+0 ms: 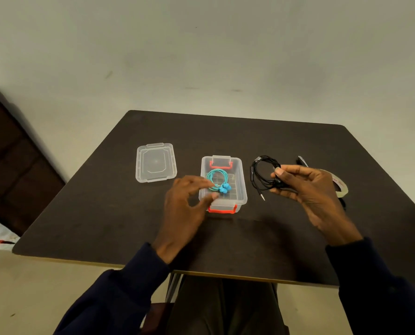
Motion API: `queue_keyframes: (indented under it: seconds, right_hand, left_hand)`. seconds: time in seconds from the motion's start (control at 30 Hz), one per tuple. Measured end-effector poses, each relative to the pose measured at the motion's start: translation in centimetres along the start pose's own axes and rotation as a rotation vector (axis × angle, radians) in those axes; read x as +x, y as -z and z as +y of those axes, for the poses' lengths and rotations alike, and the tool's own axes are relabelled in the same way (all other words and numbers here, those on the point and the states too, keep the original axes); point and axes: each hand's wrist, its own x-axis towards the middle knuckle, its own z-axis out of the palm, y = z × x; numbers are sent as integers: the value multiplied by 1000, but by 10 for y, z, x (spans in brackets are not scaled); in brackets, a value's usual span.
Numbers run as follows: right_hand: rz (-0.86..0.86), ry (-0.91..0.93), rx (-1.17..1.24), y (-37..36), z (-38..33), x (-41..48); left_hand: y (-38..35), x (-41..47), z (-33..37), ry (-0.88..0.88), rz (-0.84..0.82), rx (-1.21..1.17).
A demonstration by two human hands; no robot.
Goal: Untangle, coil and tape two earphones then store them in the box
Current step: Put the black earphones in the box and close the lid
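The teal earphone lies coiled inside the open box, so the left hand hovers beside it, fingers loosely spread and empty. The right hand pinches the coiled black earphone above the desk, ready for boxing.

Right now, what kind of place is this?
Probably a plain indoor room, not a workshop: a small dark brown square table against a bare off-white wall, with dark wooden furniture at the left. Nothing industrial shows.
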Motion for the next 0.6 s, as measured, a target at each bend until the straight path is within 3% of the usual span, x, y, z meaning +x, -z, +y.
queue_keyframes:
  seconds: [0.07, 0.17, 0.33, 0.43, 0.6]
  right_hand:
    - [-4, -2, -4, -1, 0, 1]
    - [-19, -13, -23, -6, 0, 3]
    - [-54, -32, -64, -16, -4, 6]
    - [-70, -37, -74, -19, -3, 8]
    - [-73, -54, -112, -17, -4, 14]
  left_hand:
    - [1, 17, -4, 138, 80, -44]
    - [7, 57, -15, 342, 22, -148]
    - [7, 110, -26, 212, -299, -119]
    - [-1, 121, -32, 235, -329, -178]
    - [-5, 124, -34, 173, -256, -58]
